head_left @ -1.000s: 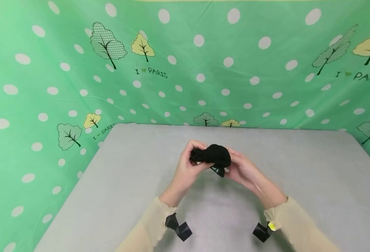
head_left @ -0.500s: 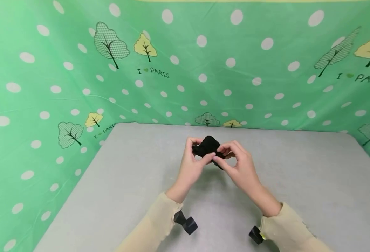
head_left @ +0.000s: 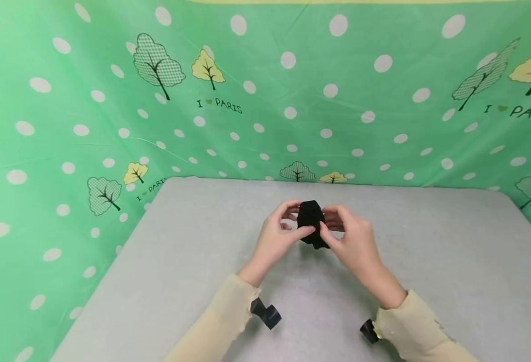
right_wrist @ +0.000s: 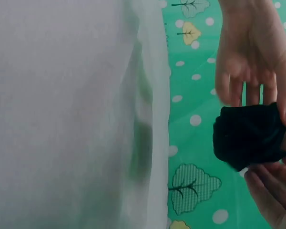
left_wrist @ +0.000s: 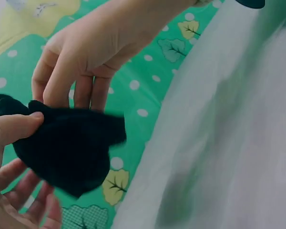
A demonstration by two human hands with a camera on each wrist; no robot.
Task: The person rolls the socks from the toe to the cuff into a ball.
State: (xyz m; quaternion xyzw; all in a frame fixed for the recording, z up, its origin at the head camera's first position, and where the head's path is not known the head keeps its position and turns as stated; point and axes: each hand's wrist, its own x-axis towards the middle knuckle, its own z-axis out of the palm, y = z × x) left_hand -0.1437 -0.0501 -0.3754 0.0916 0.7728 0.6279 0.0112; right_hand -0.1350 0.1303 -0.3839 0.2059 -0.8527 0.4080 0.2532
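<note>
A small bundle of soft black cloth [head_left: 310, 213], possibly balled socks, is held up over the grey table between both hands. From the left side my left hand [head_left: 275, 235] pinches it, thumb on the near face and fingers behind. My right hand [head_left: 355, 240] grips the opposite side, its thumb close to the left one. In the left wrist view the black bundle [left_wrist: 69, 150] has a short flap sticking out at one end. The right wrist view shows its gathered, folded end [right_wrist: 245, 136]. Dark folds hide what kind of cloth item it is.
The grey-covered table [head_left: 179, 281] spreads out below the hands. Behind it and to the left hangs a green dotted curtain [head_left: 256, 90] with printed trees. Black wrist camera mounts [head_left: 270, 317] stick out from the cream sleeves [head_left: 215, 322].
The black bundle has been turned, from lying sideways with a pale-marked flap below to standing more upright. My right hand has come round from behind to pinch its near side with the thumb.
</note>
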